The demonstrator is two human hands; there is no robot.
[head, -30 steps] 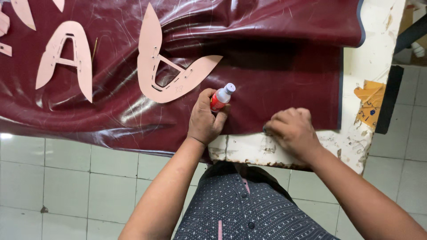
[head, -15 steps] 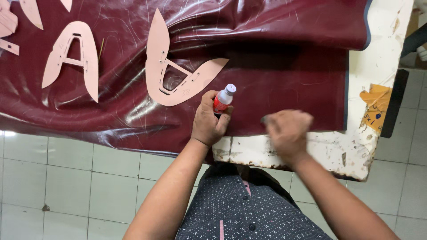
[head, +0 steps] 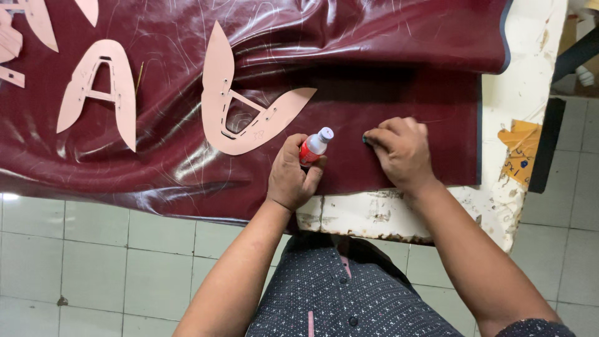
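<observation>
From the head cam, the left hand (head: 292,176) is wrapped tight around a little red bottle (head: 313,147) upright on the maroon leather sheet (head: 349,56), while the right hand (head: 400,150) has fingertips pinched onto something small and dark, looks like marking or dabbing, which I'd guess needs steady pressure.

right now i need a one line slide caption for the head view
Left hand holds a small red bottle on maroon leather while the right hand presses the sheet beside pink paper patterns.
</observation>
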